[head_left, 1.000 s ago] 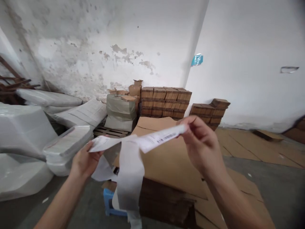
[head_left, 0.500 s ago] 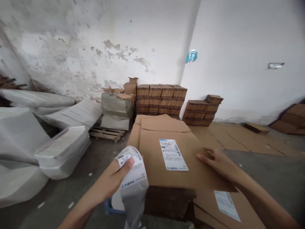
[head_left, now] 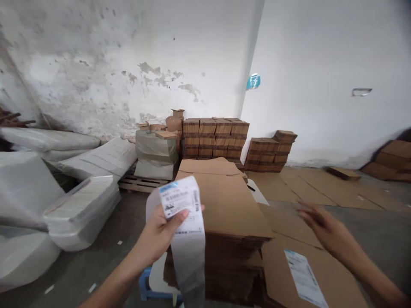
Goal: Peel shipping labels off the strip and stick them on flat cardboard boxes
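My left hand [head_left: 165, 229] grips a strip of white printed shipping labels [head_left: 184, 205], thumb pressed on its front, and the backing paper hangs down in front of the stack. Right beside it stands a stack of flat cardboard boxes [head_left: 231, 201], its top sheet bare. At the right, my right hand [head_left: 317, 224] hovers, blurred, with its fingers stretched out and nothing seen in them. Below that hand lies a flat cardboard box [head_left: 276, 267] bearing a white shipping label [head_left: 305, 278].
A blue stool [head_left: 144, 284] with a white top shows under the stack. Wrapped white bundles [head_left: 80, 209] fill the left. Bundled cardboard [head_left: 215, 137] stands along the wall, beside a wooden pallet [head_left: 138, 184]. Cardboard sheets [head_left: 308, 186] cover floor at the right.
The labelled flat box on top of the stack has gone off to the right, leaving a bare one. My right hand has let go and moved right; my left hand has raised the label strip.
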Demonstrator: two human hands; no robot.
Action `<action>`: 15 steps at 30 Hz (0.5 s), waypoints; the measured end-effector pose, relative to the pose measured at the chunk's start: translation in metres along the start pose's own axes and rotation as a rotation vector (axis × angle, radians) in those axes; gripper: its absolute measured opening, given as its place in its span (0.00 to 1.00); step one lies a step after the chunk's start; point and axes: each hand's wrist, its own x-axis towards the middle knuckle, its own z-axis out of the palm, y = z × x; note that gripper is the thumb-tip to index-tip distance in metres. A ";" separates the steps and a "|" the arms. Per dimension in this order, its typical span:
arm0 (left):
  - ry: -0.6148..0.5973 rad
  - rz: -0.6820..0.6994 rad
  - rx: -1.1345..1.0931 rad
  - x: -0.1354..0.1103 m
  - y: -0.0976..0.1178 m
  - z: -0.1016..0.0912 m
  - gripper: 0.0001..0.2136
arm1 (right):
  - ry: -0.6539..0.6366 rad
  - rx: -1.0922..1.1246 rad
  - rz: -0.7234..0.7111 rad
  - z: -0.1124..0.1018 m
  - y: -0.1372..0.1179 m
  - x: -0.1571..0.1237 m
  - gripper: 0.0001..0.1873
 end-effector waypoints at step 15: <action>0.363 -0.241 -0.589 -0.001 0.006 -0.038 0.15 | -0.354 0.244 -0.829 0.099 -0.190 -0.024 0.07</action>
